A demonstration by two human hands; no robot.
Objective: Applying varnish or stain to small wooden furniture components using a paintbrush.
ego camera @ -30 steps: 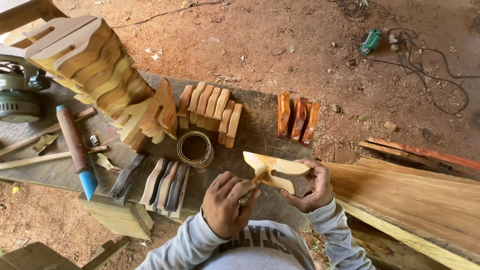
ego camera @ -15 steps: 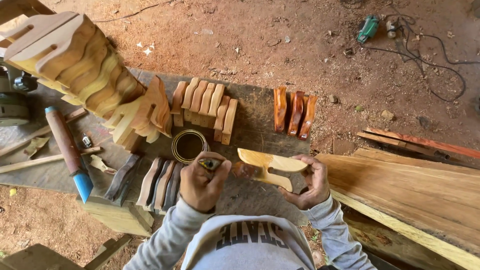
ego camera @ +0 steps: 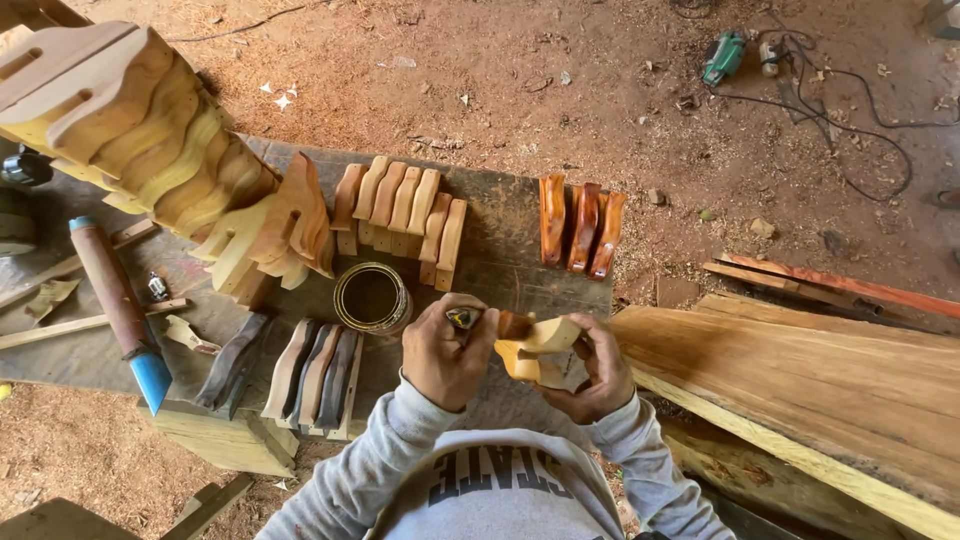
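Sawdust-strewn dirt floor (ego camera: 520, 80) surrounds the dark surface (ego camera: 500, 250), crowded with rows of wooden pieces; its near edge lies just ahead of the hands, a plank (ego camera: 800, 380) to the right. Left hand (ego camera: 445, 352) is clenched on a brush (ego camera: 485, 321), its tip touching the wooden piece (ego camera: 540, 345) gripped from below by the right hand (ego camera: 590, 375). An open tin (ego camera: 372, 297) sits just left.

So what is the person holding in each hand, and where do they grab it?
The left hand grips a small brush by its handle. The right hand holds a pale carved wooden piece from underneath, fingers wrapped around its lower right end.
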